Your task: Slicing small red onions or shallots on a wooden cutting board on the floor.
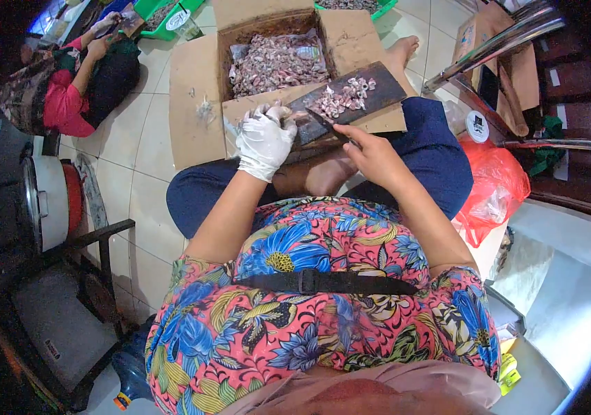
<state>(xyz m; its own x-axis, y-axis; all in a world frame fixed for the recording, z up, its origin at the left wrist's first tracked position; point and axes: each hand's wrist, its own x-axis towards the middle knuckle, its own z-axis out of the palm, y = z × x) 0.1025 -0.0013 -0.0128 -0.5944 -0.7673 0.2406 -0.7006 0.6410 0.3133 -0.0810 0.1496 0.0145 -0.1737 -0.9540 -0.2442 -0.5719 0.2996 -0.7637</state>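
Observation:
My left hand (265, 140), in a white disposable glove, has its fingers curled around a pinkish-brown piece of food (299, 118) at the near left end of a dark cutting board (386, 78). The piece looks like small squid or similar seafood. My bare right hand (373, 155) grips a knife (321, 116), its blade angled across the board toward the left glove. Just beyond the blade lies a heap of chopped whitish-purple pieces (345, 98). The board rests slanted across an open cardboard box (194, 98), which holds a large pile of similar pieces (274, 65).
Green trays (386, 8) with more pieces stand beyond the box. A plastic cup (186, 26) and another seated person (69, 98) are at upper left. To the left stands a large pot (49, 202); to the right, a red plastic bag (498, 181) and metal rails (492, 46).

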